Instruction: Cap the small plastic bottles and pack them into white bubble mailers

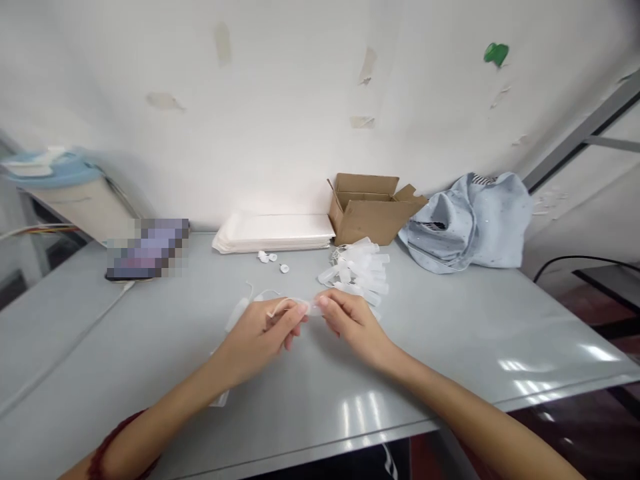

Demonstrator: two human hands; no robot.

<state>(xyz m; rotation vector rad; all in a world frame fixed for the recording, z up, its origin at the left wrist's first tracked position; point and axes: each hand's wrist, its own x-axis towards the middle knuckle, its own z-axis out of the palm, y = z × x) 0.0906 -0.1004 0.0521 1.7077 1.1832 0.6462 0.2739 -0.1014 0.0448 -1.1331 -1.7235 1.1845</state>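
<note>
My left hand (270, 327) pinches a small translucent white plastic tube (312, 309) between thumb and fingers. A thin white cord loops over the left fingers. My right hand (355, 323) closes its fingertips on the other end of the same piece, just to the right. Fingers hide most of its shape. Beyond my right hand lies a pile of translucent plastic tubes (361, 267), some with thin cords. More such tubes (237, 313) lie behind and under my left hand and forearm, partly covered. Two or three small white caps (285, 269) rest on the table farther back.
A stack of white padded envelopes (275, 232) lies against the wall. Beside it stand an open cardboard box (373, 217) and a crumpled light-blue cloth (470, 223). At left, a phone (150, 250) with a cable leans on a blue-lidded container (70, 197). The grey table (425, 327) has a front edge near me.
</note>
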